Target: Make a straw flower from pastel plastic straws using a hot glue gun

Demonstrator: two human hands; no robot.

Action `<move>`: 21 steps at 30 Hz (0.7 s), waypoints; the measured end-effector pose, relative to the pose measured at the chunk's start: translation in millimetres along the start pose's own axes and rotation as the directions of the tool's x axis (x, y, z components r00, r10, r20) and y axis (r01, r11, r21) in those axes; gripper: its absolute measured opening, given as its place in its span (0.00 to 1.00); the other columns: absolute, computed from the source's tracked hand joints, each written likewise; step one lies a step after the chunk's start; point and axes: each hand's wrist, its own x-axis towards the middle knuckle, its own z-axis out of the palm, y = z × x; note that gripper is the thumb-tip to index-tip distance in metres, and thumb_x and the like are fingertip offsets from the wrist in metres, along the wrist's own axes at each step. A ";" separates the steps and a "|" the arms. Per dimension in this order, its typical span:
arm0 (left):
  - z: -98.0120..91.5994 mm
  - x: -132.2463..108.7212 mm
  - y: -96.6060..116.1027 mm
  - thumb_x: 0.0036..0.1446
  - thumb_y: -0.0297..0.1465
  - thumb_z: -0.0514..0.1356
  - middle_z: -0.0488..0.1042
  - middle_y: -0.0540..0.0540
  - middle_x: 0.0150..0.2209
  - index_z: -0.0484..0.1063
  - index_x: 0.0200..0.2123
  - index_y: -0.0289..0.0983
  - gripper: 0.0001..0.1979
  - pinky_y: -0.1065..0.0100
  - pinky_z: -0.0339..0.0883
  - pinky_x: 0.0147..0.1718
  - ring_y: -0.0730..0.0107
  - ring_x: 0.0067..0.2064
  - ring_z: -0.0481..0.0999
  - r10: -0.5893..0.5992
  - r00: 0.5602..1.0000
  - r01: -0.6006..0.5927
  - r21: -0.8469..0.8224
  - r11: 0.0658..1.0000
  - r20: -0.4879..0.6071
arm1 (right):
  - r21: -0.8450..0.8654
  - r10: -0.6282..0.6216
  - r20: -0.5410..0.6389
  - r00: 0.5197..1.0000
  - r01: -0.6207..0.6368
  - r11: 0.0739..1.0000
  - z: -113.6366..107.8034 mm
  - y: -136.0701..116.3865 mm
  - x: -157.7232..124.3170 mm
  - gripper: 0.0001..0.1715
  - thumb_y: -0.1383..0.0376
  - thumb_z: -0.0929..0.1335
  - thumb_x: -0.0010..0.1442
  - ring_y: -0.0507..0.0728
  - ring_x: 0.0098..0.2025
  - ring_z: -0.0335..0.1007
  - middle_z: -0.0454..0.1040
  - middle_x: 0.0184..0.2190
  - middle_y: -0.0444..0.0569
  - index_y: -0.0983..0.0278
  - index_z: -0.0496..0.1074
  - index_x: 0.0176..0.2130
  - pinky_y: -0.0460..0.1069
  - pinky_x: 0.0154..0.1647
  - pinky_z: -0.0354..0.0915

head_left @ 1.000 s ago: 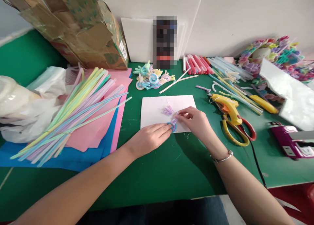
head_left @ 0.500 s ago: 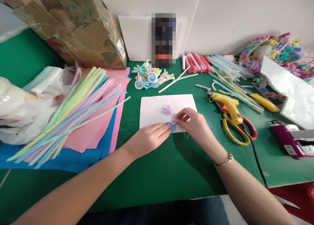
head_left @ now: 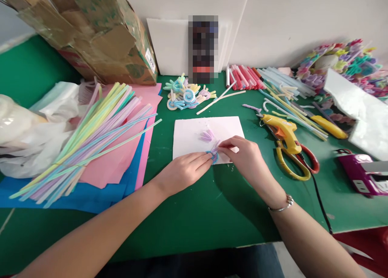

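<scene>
A small blue and purple pipe-cleaner coil (head_left: 215,156) lies over the front edge of a white sheet (head_left: 184,132). My left hand (head_left: 189,168) has its fingers together, their tips pressed on the coil's left side. At the coil's upper right, my right hand (head_left: 242,150) pinches with thumb and forefinger at a light purple strand; the fingertips partly hide what they grip. Several short purple pipe-cleaner pieces (head_left: 207,136) rest on the sheet just beyond the hands.
Finished pipe-cleaner shapes (head_left: 188,96) and red markers (head_left: 245,77) lie behind the sheet. A yellow glue gun (head_left: 283,130) rests over scissors (head_left: 292,168) at right, near a purple stapler (head_left: 357,172). Long pipe cleaners (head_left: 91,136) and a cardboard box (head_left: 100,39) occupy the left.
My right hand has shifted slightly right, its fingertips a little off the coil, and more of the light purple strand shows. My left hand stays on the coil.
</scene>
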 end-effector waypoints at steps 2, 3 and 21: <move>-0.2 0.0 0.2 0.61 0.19 0.49 0.78 0.42 0.44 0.73 0.44 0.29 0.14 0.67 0.74 0.47 0.68 0.46 0.78 0.002 1.000 -0.002 0.004 1.000 -0.002 | 0.001 0.012 -0.001 1.000 -0.012 1.000 1.8 0.0 0.3 0.05 0.69 0.68 0.54 0.53 0.30 0.70 0.76 0.28 0.45 0.61 0.75 0.28 0.47 0.33 0.63; -0.1 0.0 0.3 0.61 0.19 0.49 0.78 0.42 0.44 0.73 0.44 0.29 0.14 0.67 0.74 0.47 0.68 0.46 0.78 0.002 1.000 -0.002 0.005 1.000 -0.002 | 0.002 0.019 -0.001 1.000 -0.019 1.000 2.4 -0.4 0.4 0.05 0.69 0.68 0.53 0.53 0.30 0.70 0.76 0.28 0.45 0.61 0.75 0.27 0.47 0.33 0.63; 0.3 0.3 0.3 0.61 0.18 0.50 0.78 0.41 0.44 0.72 0.44 0.29 0.14 0.67 0.74 0.47 0.67 0.46 0.78 -0.004 1.000 0.004 -0.003 1.000 0.018 | 0.028 0.042 0.017 0.999 -0.042 0.999 -1.1 -1.4 0.9 0.04 0.68 0.69 0.53 0.53 0.30 0.70 0.74 0.28 0.45 0.61 0.73 0.27 0.48 0.32 0.63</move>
